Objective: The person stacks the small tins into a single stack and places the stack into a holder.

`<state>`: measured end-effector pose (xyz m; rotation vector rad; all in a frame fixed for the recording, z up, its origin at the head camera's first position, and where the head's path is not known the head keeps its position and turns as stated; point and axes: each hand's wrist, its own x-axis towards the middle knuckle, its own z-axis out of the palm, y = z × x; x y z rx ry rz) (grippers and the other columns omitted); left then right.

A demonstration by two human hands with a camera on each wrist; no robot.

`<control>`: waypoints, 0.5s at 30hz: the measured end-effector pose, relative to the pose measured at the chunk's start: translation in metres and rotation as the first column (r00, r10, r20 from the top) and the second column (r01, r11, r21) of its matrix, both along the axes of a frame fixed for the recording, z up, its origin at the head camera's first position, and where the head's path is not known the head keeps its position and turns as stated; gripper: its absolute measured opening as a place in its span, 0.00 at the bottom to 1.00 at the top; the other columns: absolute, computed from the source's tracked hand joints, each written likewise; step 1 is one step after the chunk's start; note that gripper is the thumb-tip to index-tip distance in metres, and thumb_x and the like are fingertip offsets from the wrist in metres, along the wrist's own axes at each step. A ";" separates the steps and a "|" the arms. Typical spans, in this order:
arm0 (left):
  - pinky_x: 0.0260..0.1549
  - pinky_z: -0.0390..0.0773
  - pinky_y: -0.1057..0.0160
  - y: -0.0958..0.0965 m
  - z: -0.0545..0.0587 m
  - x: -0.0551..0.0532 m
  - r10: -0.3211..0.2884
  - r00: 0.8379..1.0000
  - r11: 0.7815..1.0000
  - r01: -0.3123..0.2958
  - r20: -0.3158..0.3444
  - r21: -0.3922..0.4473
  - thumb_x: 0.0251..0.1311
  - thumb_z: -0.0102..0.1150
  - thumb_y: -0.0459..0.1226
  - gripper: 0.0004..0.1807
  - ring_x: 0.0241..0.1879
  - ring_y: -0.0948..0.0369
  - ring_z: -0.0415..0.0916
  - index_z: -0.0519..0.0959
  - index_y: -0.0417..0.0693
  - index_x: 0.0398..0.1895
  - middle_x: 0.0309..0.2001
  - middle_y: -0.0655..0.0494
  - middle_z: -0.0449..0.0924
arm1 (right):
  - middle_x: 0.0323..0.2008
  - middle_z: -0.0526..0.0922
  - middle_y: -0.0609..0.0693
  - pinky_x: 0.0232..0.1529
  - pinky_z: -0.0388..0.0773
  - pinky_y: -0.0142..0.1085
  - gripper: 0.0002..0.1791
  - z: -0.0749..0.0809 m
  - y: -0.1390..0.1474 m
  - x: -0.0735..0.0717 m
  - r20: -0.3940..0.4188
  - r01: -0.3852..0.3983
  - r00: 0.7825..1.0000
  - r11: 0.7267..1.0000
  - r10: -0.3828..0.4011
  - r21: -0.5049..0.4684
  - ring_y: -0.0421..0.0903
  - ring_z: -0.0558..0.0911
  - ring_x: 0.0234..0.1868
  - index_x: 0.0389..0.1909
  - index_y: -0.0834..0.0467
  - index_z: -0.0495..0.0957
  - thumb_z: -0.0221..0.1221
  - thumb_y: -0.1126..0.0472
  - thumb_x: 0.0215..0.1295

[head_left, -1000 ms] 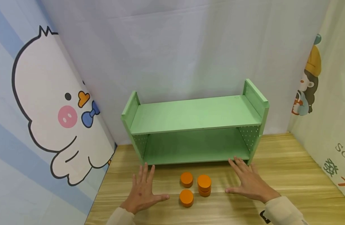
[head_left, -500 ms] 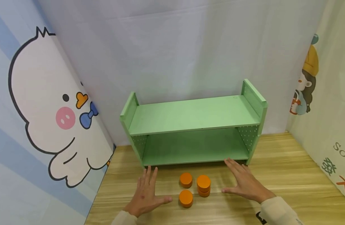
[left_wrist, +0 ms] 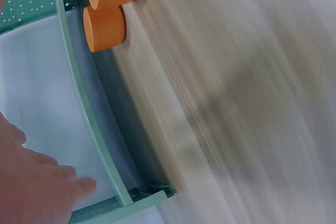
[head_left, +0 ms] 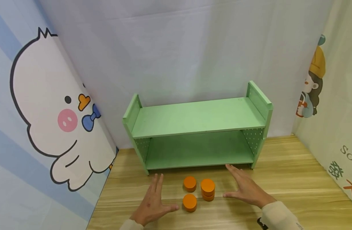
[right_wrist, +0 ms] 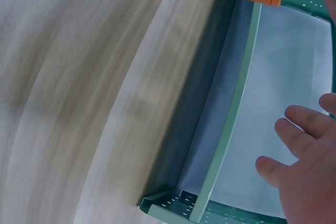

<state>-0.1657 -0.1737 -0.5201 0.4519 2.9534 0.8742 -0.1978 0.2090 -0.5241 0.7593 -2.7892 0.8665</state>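
Note:
Several small orange round tubs sit on the table between my hands in the head view: a back tub (head_left: 190, 184), a front tub (head_left: 189, 203) and a stack of two tubs (head_left: 208, 189) to their right. My left hand (head_left: 153, 202) is left of them, fingers straight and thumb pointing at the front tub, apart from it. On the other side, my right hand (head_left: 247, 189) has its fingers extended and thumb toward the stack. Neither hand holds anything. Orange tubs also show at the top of the left wrist view and the right wrist view.
Behind the tubs stands a light green two-tier shelf (head_left: 197, 118) with raised side panels. It rests on a wood-grain table (head_left: 282, 159). A pale cloth backdrop (head_left: 170, 57) hangs behind, with printed cartoon cloths on both sides.
Both hands have moved inward toward the tubs and slightly back from the shelf. The left fingers have come closer together. The tubs and shelf stay in place.

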 end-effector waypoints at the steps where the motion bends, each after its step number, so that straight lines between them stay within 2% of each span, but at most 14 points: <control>1: 0.62 0.62 0.29 0.001 -0.001 0.000 0.002 1.000 1.000 -0.002 0.014 0.012 0.46 0.71 0.67 0.69 0.71 0.30 0.49 0.44 0.40 0.80 0.77 0.31 0.38 | 0.71 0.62 0.69 0.68 0.56 0.66 0.62 -0.001 -0.001 0.000 0.007 0.001 1.000 1.000 -0.001 -0.006 0.68 0.66 0.68 0.74 0.69 0.57 0.71 0.34 0.49; 7: 0.61 0.66 0.31 0.006 -0.005 0.001 0.005 0.995 0.997 -0.013 0.096 0.082 0.46 0.73 0.63 0.70 0.71 0.33 0.52 0.41 0.42 0.81 0.77 0.31 0.39 | 0.69 0.65 0.70 0.64 0.64 0.66 0.60 -0.007 -0.007 -0.002 0.019 0.002 1.000 0.998 -0.001 -0.061 0.70 0.68 0.65 0.73 0.69 0.58 0.77 0.43 0.47; 15: 0.62 0.68 0.35 0.010 -0.010 0.002 -0.029 0.993 0.988 0.011 0.118 0.154 0.47 0.75 0.60 0.68 0.69 0.36 0.60 0.42 0.39 0.80 0.75 0.31 0.49 | 0.68 0.68 0.68 0.64 0.68 0.62 0.57 -0.015 -0.011 -0.004 0.033 -0.026 0.999 0.993 0.030 -0.111 0.67 0.71 0.64 0.72 0.70 0.60 0.76 0.46 0.48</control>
